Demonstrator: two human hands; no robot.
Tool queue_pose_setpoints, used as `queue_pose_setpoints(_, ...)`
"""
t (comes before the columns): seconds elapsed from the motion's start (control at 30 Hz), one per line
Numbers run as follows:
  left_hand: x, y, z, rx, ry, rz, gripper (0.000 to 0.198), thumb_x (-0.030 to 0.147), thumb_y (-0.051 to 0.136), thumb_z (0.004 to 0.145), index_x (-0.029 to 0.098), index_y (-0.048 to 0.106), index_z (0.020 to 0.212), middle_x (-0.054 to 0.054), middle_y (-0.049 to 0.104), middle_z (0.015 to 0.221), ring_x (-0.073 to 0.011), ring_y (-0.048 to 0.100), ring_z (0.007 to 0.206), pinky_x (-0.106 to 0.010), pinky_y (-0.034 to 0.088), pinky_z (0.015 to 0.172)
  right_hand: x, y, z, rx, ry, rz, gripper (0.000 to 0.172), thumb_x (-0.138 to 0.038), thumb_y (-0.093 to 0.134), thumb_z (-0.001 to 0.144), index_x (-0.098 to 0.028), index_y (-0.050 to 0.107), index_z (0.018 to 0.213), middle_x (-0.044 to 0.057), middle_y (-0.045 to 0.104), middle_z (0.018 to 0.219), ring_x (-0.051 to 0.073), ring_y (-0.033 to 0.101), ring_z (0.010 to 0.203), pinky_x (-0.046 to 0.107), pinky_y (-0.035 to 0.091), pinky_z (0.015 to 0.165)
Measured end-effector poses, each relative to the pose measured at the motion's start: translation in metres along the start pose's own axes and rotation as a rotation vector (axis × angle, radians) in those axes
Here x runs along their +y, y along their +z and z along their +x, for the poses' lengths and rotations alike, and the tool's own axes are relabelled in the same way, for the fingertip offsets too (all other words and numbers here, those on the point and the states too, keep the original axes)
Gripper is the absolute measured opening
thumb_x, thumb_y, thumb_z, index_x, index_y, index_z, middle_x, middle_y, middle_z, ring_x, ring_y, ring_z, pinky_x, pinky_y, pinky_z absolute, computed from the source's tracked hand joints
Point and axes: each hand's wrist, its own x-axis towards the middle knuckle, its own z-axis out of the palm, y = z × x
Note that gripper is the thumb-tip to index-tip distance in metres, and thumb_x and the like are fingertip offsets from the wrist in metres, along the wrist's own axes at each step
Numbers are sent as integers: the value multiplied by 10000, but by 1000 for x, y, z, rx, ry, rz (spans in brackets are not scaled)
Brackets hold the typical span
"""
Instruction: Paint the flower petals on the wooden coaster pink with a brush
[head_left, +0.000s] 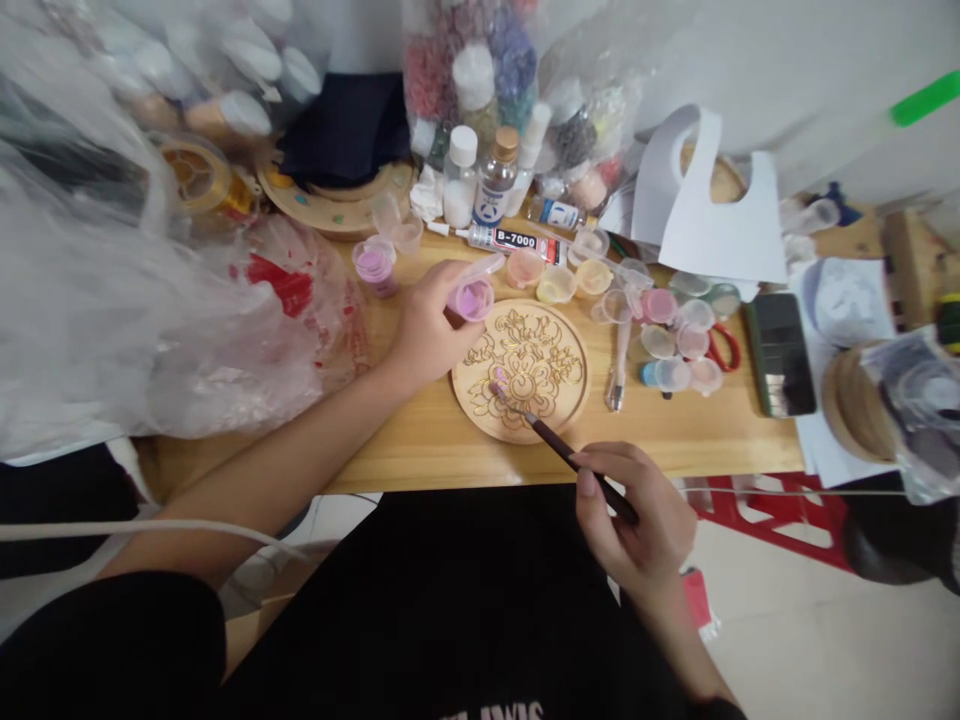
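Note:
My left hand (442, 325) is closed around a small clear cup of purple paint (474, 300), its lid flipped up, above the left rim of a round wooden plaque (471, 412). The plaque lies on the table and bears a gold-outlined flower pattern. My right hand (637, 510) grips a dark-handled paintbrush (559, 440) from the lower right. The brush's tip rests at or just over a petal left of the pattern's centre, where a little purple shows. Whether the bristles touch the wood I cannot tell.
Several small paint cups (660, 305) stand right of the plaque, near a white-handled brush (619, 360), red scissors (724, 348) and a dark phone (780, 355). A B-7000 glue tube (517, 243) and bottles (459, 180) sit behind. Plastic bags (225, 330) crowd the left.

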Motion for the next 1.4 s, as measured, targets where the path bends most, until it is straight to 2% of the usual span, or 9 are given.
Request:
queue_pose_setpoints(0.13, -1, 0, -1, -19, -22, 12, 415, 55, 660, 737, 176, 614, 1131, -41, 734, 1071, -206, 721, 990, -367, 630, 867, 1, 0, -1, 36, 2, 8, 218, -45, 614, 892, -212, 628, 1032, 32, 716, 835, 145, 695, 693, 238, 538, 561)
queue_pose_setpoints(0.47, -4, 1, -3, -13, -12, -23, 431, 31, 669, 760, 225, 601, 1139, -34, 716, 1085, -215, 709, 1003, -393, 631, 877, 2, 2, 1, 1, -9, 14, 196, -65, 619, 896, -213, 624, 1025, 30, 712, 828, 143, 693, 696, 243, 557, 571)
queue_pose_setpoints(0.67, -4, 1, -2, -3, 20, -28, 473, 10, 687, 766, 228, 590, 1174, -31, 711, 1078, -211, 710, 995, -389, 633, 870, 2, 0, 0, 33, 11, 45, 211, -49, 645, 870, -201, 646, 1017, 28, 711, 836, 134, 689, 694, 218, 521, 533)
queue_pose_setpoints(0.73, -2, 1, -2, -10, 7, -15, 474, 1, 681, 753, 209, 593, 1170, -37, 713, 1089, -210, 712, 1008, -381, 631, 880, 4, -1, -3, 55, 67, 70, 218, -48, 653, 870, -208, 660, 1019, 20, 718, 851, 129, 688, 701, 216, 514, 538)
queue_pose_setpoints(0.83, 2, -1, -1, -28, -30, 27, 450, 13, 682, 738, 178, 599, 1149, -40, 723, 1107, -208, 714, 1023, -364, 625, 899, 9, 0, -9, 147, 229, 180, 181, -73, 661, 896, -218, 690, 1000, 8, 719, 849, 130, 689, 711, 230, 520, 572)
queue_pose_setpoints(0.93, 4, -2, -1, -45, -59, 51, 436, 28, 684, 737, 170, 601, 1141, -42, 728, 1125, -208, 713, 1042, -356, 615, 928, 13, 5, -11, 262, 379, 332, 96, -129, 670, 929, -213, 712, 944, -9, 691, 770, 131, 672, 646, 256, 519, 571)
queue_pose_setpoints(1.03, 4, -2, -1, -60, -76, 44, 439, 29, 679, 748, 177, 598, 1154, -45, 723, 1139, -213, 707, 1064, -361, 603, 953, 17, 8, -9, 301, 482, 431, 61, -175, 690, 939, -206, 727, 901, -17, 687, 723, 123, 646, 573, 260, 498, 521)
queue_pose_setpoints(1.17, 4, -1, -1, -82, -99, 17, 464, 18, 659, 765, 188, 588, 1191, -42, 714, 1154, -214, 697, 1083, -374, 582, 996, 19, 9, -6, 326, 556, 466, 93, -224, 719, 930, -200, 725, 840, -23, 677, 673, 125, 641, 553, 254, 474, 490)
queue_pose_setpoints(1.4, 4, -1, -1, -75, -100, 8, 463, 33, 656, 760, 182, 601, 1194, -50, 716, 1150, -227, 697, 1088, -393, 587, 987, 22, 8, -3, 375, 645, 403, 247, -377, 739, 922, -176, 711, 782, -25, 634, 603, 119, 597, 493, 256, 461, 468)
